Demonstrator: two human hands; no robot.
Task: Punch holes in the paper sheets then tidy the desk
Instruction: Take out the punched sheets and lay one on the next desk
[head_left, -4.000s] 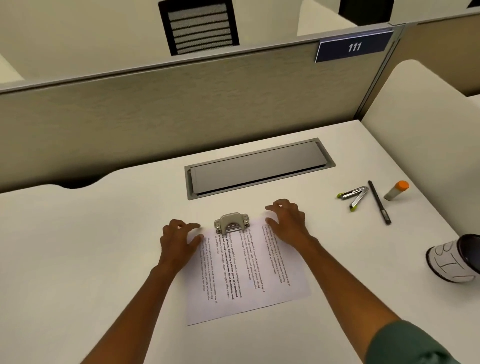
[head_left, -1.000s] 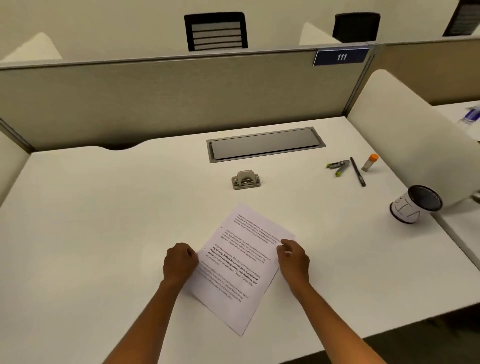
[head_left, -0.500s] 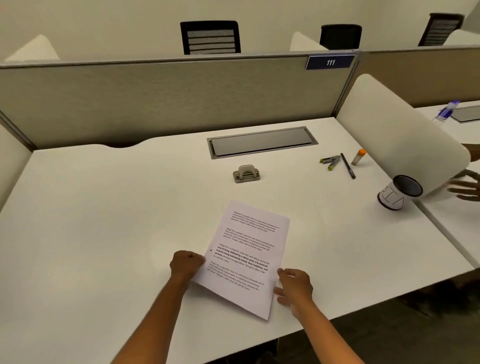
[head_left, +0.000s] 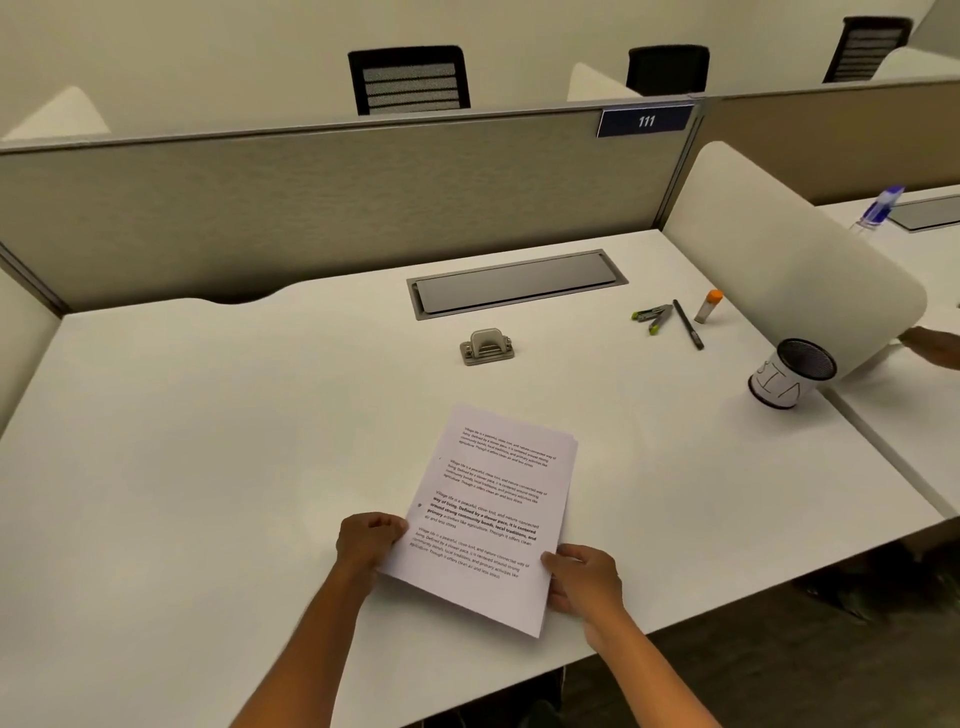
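Paper sheets (head_left: 493, 514): lay near the front edge of your desk (head_left: 208, 441), turned askew.
Left hand (head_left: 368, 540): you pinched the stack's left edge.
Right hand (head_left: 587, 577): you gripped its right edge.
Hole punch (head_left: 487, 347): stood well behind.

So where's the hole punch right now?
In the head view the hole punch sits alone mid-desk, just in front of the grey cable hatch and beyond the paper sheets, untouched by either hand.

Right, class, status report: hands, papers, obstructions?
Left hand and right hand grip paper sheets. Hole punch apart, beyond them. Nothing between.
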